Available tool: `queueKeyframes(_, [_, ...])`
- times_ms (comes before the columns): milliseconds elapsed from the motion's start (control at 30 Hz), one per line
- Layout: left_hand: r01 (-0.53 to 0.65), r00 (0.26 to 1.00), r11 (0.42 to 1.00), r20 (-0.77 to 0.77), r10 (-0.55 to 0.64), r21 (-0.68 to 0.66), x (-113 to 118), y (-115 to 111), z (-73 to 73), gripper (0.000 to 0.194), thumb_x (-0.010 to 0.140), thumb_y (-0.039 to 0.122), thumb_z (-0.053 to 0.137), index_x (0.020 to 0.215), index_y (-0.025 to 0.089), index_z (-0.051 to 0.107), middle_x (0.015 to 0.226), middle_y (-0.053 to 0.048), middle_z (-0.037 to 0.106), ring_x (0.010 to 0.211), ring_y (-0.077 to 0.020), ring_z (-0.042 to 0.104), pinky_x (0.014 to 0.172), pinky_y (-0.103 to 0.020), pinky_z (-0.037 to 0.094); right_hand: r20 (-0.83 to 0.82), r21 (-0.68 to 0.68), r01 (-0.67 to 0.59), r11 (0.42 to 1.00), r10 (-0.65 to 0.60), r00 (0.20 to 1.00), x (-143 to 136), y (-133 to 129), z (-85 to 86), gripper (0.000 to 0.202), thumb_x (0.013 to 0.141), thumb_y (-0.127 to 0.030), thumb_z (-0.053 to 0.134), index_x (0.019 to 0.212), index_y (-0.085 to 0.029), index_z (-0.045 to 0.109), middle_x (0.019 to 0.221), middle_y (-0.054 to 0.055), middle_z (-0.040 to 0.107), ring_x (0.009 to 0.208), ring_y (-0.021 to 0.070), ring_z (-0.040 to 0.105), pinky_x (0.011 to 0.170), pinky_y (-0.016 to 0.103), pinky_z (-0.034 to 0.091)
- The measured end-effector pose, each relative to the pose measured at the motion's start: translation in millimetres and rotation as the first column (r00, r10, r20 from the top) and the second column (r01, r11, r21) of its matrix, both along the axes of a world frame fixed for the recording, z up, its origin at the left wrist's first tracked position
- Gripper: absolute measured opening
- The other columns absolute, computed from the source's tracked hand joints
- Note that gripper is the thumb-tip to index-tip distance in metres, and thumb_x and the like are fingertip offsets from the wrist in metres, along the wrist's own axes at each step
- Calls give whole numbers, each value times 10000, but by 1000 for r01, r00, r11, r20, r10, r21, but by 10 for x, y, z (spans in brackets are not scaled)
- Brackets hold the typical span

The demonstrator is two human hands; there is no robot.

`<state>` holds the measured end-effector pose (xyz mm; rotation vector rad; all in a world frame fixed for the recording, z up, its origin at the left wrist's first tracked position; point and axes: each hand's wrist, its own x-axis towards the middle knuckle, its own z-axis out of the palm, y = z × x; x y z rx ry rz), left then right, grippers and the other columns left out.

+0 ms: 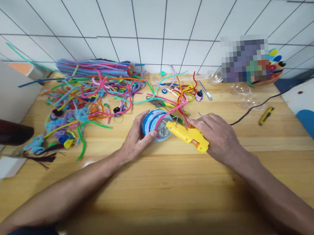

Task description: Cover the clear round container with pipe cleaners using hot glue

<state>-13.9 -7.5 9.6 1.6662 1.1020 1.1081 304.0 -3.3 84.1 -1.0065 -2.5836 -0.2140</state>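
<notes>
My left hand (137, 137) is wrapped round the left side of a small round item (149, 126) covered in blue, pink and purple pipe cleaner, its clear end facing right. In my right hand (214, 135) is a yellow glue gun (188, 135), its nozzle pointing left at that clear end. A pink pipe cleaner (172, 110) runs from the round item up and to the right. Just behind lie pliers (157, 102) with green and yellow handles, partly hidden by pipe cleaners.
Loose coloured pipe cleaners (91, 95) and a long bundle (94, 69) cover the back left. A black cable (249, 110) curves across the right, near a yellow cutter (266, 116) and clear plastic balls (241, 88). A dark red cylinder (8, 130) juts in from the left.
</notes>
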Motion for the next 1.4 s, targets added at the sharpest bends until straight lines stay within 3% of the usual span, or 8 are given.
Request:
queueKeyframes(300, [1,1000,1000,-13,0,17,-8,6,-13,795,1029,626,734,1667,254,438,1679,-172,536,1536,-383,564,1336,-595,448,34,-17,12,1000,-11,999,47,23,26,286,1116,-218,505,1310,-164,708,989,118,766,911,296,650,807,417,466])
queueKeyframes(533, [10,999,999,-33,-9,33,-6,11,-9,782,1040,612,730,1669,261,427,1672,-174,538,1534,-376,566,1330,-599,461,31,6,17,1000,-17,999,70,15,4,312,1126,-298,517,1352,-169,690,976,118,766,901,309,668,784,431,471])
queueKeyframes(1100, [0,1000,999,25,-1,33,35,26,-42,801,1011,603,766,1653,235,459,1675,-189,536,1541,-396,559,1348,-625,433,-27,59,-25,998,27,999,98,15,62,288,1068,-161,544,1320,-177,681,978,102,780,862,282,675,761,406,512])
queueKeyframes(1400, [8,999,997,44,-11,73,43,34,-46,773,1015,581,773,1644,238,483,1660,-184,560,1522,-390,579,1339,-614,452,-58,31,-67,997,69,996,4,-27,32,304,1078,-178,562,1369,-192,649,1010,100,776,880,284,674,778,408,514])
